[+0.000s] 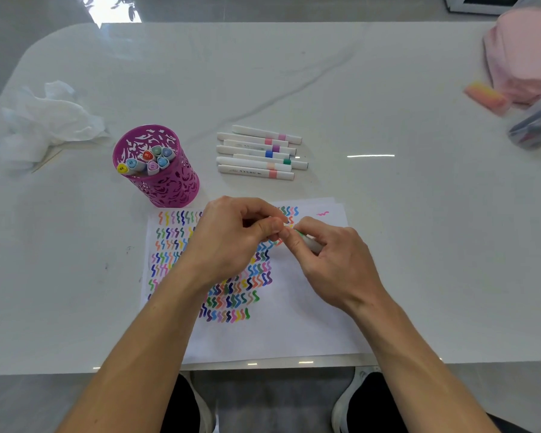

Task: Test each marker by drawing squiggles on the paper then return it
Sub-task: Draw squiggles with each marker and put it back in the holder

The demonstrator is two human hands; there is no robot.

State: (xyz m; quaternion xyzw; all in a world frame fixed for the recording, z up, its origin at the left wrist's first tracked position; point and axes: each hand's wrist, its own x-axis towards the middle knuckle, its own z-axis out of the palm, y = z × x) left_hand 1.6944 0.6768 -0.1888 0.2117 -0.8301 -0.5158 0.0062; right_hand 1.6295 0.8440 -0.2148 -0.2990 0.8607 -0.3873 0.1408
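A white paper [294, 323] covered with rows of coloured squiggles lies at the table's near edge. Above it, my right hand [331, 264] grips a white marker [311, 243] with a green band. My left hand [231, 235] pinches something small at the marker's tip end, most likely its cap; my fingers hide it. Several white markers [256, 153] with coloured bands lie in a row beyond the paper. A purple perforated pen cup [163, 176] holding several capped markers stands to the left of them.
Crumpled white tissue [47, 120] lies at the far left. A pink cloth item [525, 54], an orange-pink block [486, 96] and a clear pouch [537, 126] sit at the far right. My knees and shoes show under the table's front edge.
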